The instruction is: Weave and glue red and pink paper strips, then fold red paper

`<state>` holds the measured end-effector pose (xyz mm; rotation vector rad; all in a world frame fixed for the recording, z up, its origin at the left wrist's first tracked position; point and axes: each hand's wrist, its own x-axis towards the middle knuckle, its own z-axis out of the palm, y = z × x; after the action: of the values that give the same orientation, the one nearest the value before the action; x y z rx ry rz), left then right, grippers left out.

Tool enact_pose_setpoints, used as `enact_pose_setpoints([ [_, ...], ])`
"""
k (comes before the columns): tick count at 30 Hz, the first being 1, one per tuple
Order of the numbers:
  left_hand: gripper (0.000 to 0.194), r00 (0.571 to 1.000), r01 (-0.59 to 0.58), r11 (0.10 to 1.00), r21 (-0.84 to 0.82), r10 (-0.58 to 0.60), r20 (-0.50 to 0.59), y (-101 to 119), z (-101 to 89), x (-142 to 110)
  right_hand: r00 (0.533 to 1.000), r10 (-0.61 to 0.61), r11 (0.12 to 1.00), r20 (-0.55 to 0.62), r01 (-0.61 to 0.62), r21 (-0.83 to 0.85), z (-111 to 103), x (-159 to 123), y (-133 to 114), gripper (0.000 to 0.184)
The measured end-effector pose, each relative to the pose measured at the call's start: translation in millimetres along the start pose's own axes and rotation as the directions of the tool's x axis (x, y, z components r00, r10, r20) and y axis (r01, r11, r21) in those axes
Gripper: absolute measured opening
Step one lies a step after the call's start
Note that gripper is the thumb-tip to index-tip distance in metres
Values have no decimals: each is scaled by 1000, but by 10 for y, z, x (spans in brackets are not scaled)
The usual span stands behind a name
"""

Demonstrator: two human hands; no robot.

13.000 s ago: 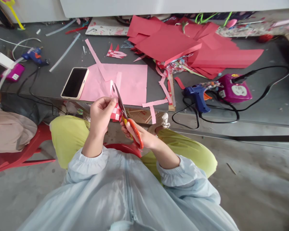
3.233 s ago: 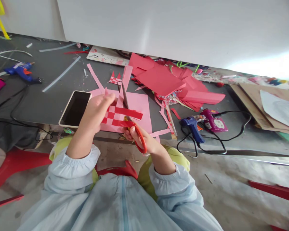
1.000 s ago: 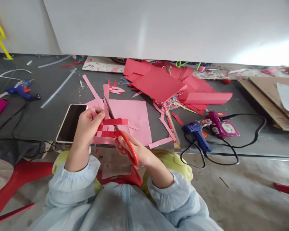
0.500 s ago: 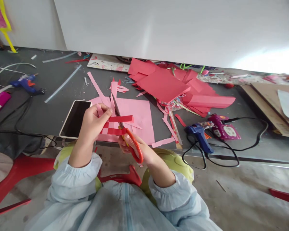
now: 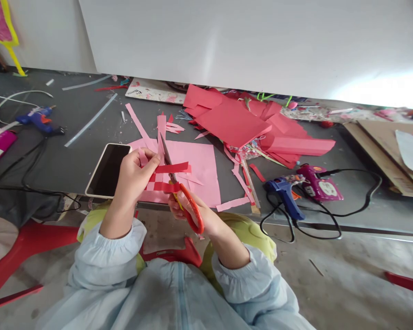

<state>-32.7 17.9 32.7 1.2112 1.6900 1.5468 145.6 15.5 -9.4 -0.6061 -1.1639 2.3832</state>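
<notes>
My left hand (image 5: 132, 176) is closed, pinching a woven piece of red and pink paper strips (image 5: 154, 180) between thumb and fingers. Loose red ends of the weave point right, and a pink strip (image 5: 161, 124) sticks up from it. In my right hand (image 5: 189, 208) is a pair of scissors (image 5: 194, 217) with orange and yellow handles. Their blades slant up and left across the woven paper, close to the upright pink strip. Under both hands lies a pink paper sheet (image 5: 206, 165). A smaller woven piece with pointed ends (image 5: 174, 127) rests behind the strip.
A phone (image 5: 106, 169) lies left of my left hand. Red paper sheets (image 5: 230, 119) are heaped at the back. Toward the right are a blue glue gun (image 5: 285, 197), a magenta box (image 5: 318, 183) with cables, and cardboard (image 5: 378, 151). Another glue gun (image 5: 37, 120) lies far left.
Thirteen seconds ago the woven paper and scissors were nearer my lap, without long red ends showing. Over the last half second the hands barely move; the scissor blades look slightly closer together.
</notes>
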Motion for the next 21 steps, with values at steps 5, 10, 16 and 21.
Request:
enact_pose_setpoints([
  [5, 15, 1000, -15, 1000, 22, 15, 8, -34, -6, -4, 1000, 7, 1000, -2, -7, -2, -1, -8, -8, 52],
  [10, 17, 1000, -15, 1000, 20, 15, 13, -58, -4, -13, 1000, -7, 1000, -13, 6, -28, 31, -14, -38, 55],
  [16, 17, 1000, -5, 1000, 15, 5, 10, -27, -7, -13, 999, -44, 999, -23, 43, -19, 26, 1, -10, 51],
  [21, 17, 1000, -17, 999, 33, 17, 12, 14, -25, -6, 998, -45, 998, -40, 44, -33, 32, -2, -30, 51],
])
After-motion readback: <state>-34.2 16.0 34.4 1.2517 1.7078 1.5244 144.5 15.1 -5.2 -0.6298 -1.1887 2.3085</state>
